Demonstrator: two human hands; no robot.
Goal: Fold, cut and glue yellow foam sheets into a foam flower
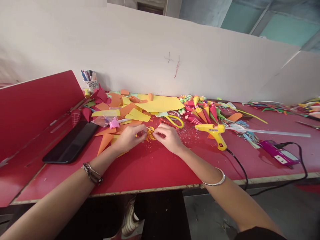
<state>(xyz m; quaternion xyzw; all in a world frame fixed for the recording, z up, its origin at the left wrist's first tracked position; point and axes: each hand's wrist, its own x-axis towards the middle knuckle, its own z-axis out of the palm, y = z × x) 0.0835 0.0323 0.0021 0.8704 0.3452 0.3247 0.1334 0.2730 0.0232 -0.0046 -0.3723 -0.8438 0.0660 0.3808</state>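
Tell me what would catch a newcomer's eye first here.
Likely the yellow glue gun on the red table, to the right of the right hand. Next, the yellow strips between the fingertips of that hand and the left hand, then the black phone farther left.

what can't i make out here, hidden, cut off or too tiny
Head view, part of the yellow strands: hidden by the left hand and right hand.
Head view, lower ends of the pens: hidden inside the cup.
Head view, rest of the colourful pile: cut off by the right edge.
Head view, any lettering on the purple power strip: too small.
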